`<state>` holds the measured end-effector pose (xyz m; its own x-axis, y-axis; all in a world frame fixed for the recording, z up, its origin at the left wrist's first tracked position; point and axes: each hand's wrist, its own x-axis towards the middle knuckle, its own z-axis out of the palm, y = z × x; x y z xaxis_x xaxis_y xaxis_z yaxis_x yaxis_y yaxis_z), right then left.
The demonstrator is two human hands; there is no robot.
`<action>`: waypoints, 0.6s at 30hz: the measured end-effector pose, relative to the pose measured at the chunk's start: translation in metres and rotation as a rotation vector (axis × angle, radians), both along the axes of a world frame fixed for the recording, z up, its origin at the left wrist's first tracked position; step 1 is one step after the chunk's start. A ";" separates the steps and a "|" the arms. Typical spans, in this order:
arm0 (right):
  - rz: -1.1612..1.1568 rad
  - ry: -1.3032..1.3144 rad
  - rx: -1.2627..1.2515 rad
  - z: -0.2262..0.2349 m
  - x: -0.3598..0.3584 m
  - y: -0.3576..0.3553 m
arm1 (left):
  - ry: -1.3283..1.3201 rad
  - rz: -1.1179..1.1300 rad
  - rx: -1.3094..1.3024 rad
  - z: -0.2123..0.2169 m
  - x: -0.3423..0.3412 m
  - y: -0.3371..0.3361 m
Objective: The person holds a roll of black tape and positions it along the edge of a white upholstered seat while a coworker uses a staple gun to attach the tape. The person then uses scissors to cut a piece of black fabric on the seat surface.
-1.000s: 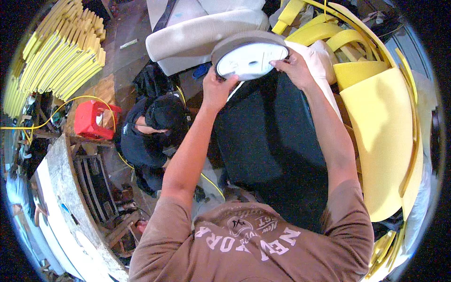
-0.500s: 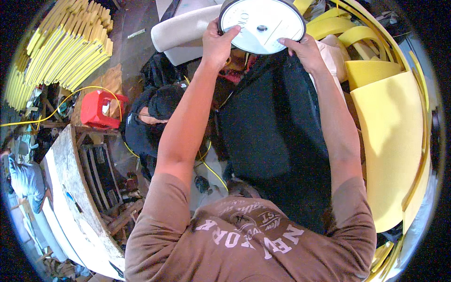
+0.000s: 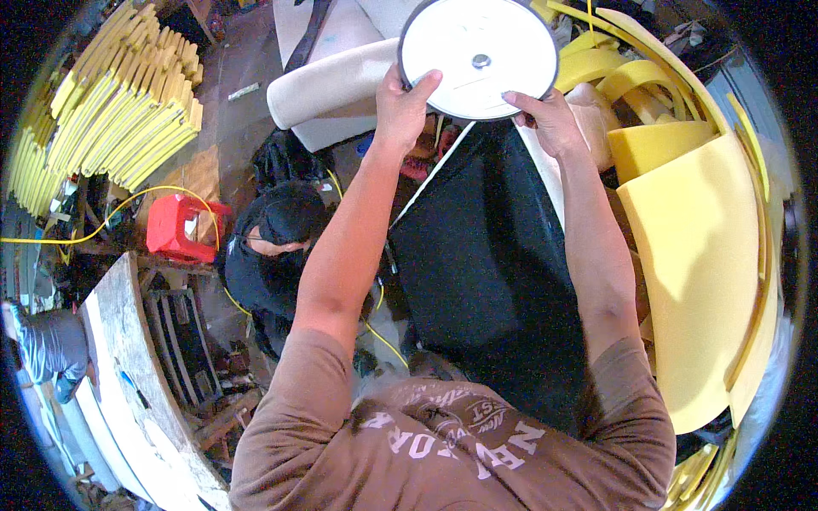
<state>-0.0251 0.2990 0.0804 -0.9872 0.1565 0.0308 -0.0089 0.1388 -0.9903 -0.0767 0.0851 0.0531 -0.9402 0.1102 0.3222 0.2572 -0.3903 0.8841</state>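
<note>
Both arms stretch forward and hold up a round reel (image 3: 479,43) with a white face, a dark rim and a small hole in the middle. My left hand (image 3: 406,109) grips its lower left edge, thumb lying on the white face. At the lower right edge, my right hand (image 3: 547,117) pinches the rim with the thumb in front. The fingers behind the reel are mostly hidden. Below it, between my forearms, spreads a large black sheet or cover (image 3: 490,255) with a pale edge.
Yellow foam sheets (image 3: 694,281) stand along the right. A cream roll (image 3: 332,81) lies beyond my left hand. At left a person in a black cap (image 3: 292,213) bends low near a red stool (image 3: 181,228). Stacked yellow foam strips (image 3: 128,102) and a yellow hose (image 3: 102,228) are farther left.
The reel has come slightly down and nearer, and its face is brighter with its print washed out. Both hands keep their grip. More of the black sheet's pale edges shows.
</note>
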 end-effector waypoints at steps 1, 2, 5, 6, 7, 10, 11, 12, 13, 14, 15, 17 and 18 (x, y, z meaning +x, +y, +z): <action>-0.012 0.006 -0.051 0.001 -0.001 0.003 | 0.058 0.031 -0.038 0.016 0.000 0.003; -0.023 0.012 -0.102 0.002 -0.001 0.006 | 0.171 0.049 -0.097 0.027 -0.003 0.008; -0.078 0.030 -0.232 0.001 -0.009 0.021 | 0.272 0.032 -0.168 0.053 -0.013 0.025; -0.088 0.003 -0.239 0.003 -0.011 0.029 | 0.303 0.077 -0.253 0.059 -0.019 0.031; -0.098 -0.023 -0.246 0.005 -0.013 0.035 | 0.362 0.110 -0.293 0.065 -0.025 0.037; -0.107 0.072 -0.343 0.008 -0.019 0.050 | 0.490 0.159 -0.362 0.084 -0.038 0.061; -0.089 0.087 -0.361 0.009 -0.020 0.057 | 0.551 0.200 -0.401 0.091 -0.041 0.071; -0.115 0.066 -0.369 0.009 -0.019 0.062 | 0.616 0.241 -0.441 0.100 -0.044 0.081; -0.141 0.046 -0.376 0.009 -0.017 0.066 | 0.680 0.283 -0.480 0.108 -0.045 0.091; -0.167 0.025 -0.384 0.008 -0.017 0.072 | 0.685 0.263 -0.543 0.114 -0.044 0.099; -0.198 0.029 -0.402 0.000 -0.017 0.084 | 0.665 0.203 -0.527 0.115 -0.043 0.110; -0.242 0.032 -0.445 -0.017 -0.023 0.098 | 0.620 0.099 -0.508 0.115 -0.043 0.120; -0.230 0.098 -0.528 -0.015 -0.017 0.084 | 0.529 0.013 -0.482 0.110 -0.043 0.120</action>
